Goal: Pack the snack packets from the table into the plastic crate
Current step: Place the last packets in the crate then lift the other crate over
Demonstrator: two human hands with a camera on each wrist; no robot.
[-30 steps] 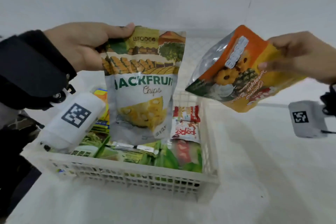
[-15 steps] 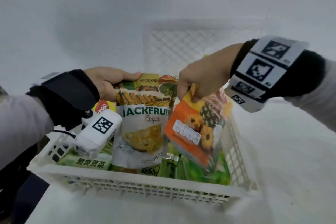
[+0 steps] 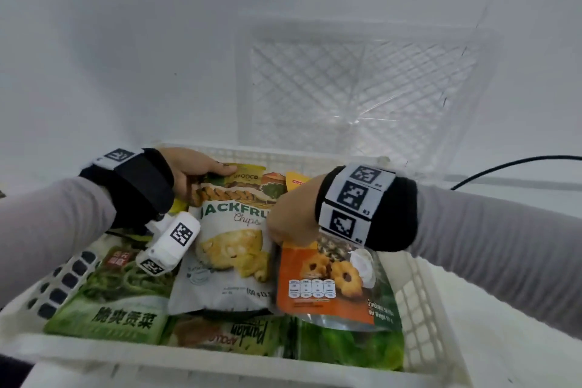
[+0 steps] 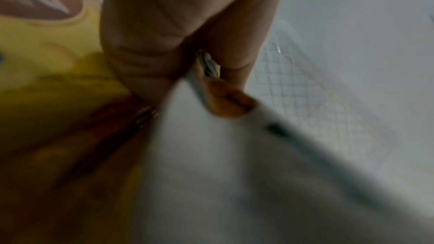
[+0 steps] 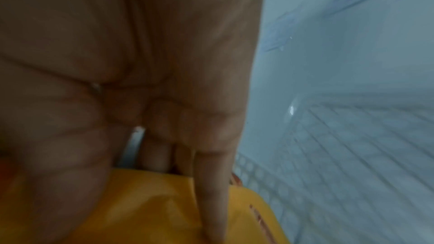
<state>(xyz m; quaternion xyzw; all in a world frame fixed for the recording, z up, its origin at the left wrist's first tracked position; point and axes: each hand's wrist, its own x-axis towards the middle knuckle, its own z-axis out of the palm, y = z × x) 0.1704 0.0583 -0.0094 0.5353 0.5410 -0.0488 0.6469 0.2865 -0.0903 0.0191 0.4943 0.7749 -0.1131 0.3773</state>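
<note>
head view: inside the white plastic crate on the white tabletop, the left hand pinches the top edge of the jackfruit chips packet at the crate's 12 o'clock side, thumb on the front; the left wrist view, blurred, shows fingers curled round that edge. the packet lies face up over other packets, its foot pointing to 6 o'clock. just beside it at 3 o'clock, touching along one side, lies the orange pineapple biscuit packet, its top edge held by the right hand; the right wrist view shows fingers curled down over a yellow-orange surface with the thumb opposite. a green packet with chinese lettering fills the crate's 8 o'clock corner, and a pandan packet and a leafy green packet lie along the 6 o'clock wall. a clear latticed crate stands tipped behind at 12 o'clock, and a black cable trails at 2 o'clock
</note>
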